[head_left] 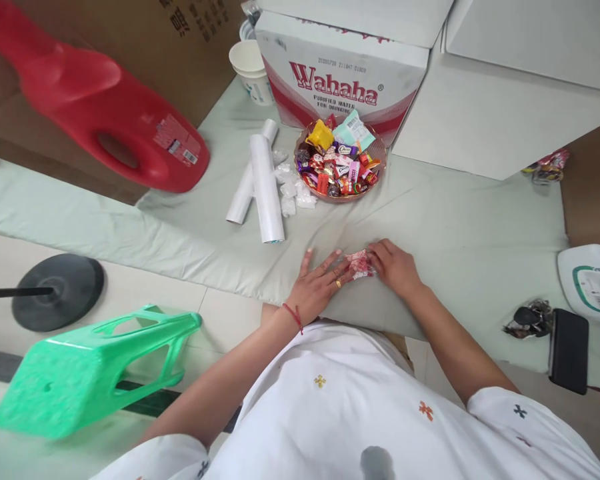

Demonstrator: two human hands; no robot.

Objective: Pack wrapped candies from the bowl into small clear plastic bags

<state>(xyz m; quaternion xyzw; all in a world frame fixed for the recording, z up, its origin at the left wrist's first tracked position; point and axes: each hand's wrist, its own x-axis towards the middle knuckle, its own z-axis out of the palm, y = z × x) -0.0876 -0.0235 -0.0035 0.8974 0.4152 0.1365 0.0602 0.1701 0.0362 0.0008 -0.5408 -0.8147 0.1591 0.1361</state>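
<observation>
A small clear plastic candy packet with red-and-white print (359,263) lies at the front edge of the cloth-covered table, between my hands. My left hand (323,287), with a red string bracelet and a ring, rests flat with its fingers spread; its fingertips touch the packet's left side. On the other side, my right hand (394,267) has its fingers bent together in a pinch at the packet's right end. Whether a candy is inside I cannot tell. Beyond my hands stands a glass bowl (341,197) heaped with wrapped candies (343,163).
Two white rolls (267,193) and crumpled clear plastic pieces (294,190) lie left of the bowl. A Wahaha carton (340,73), paper cups (253,67) and a red jug (115,113) stand behind. Keys (529,319) and a phone (569,350) lie right. A green stool (95,373) is at left.
</observation>
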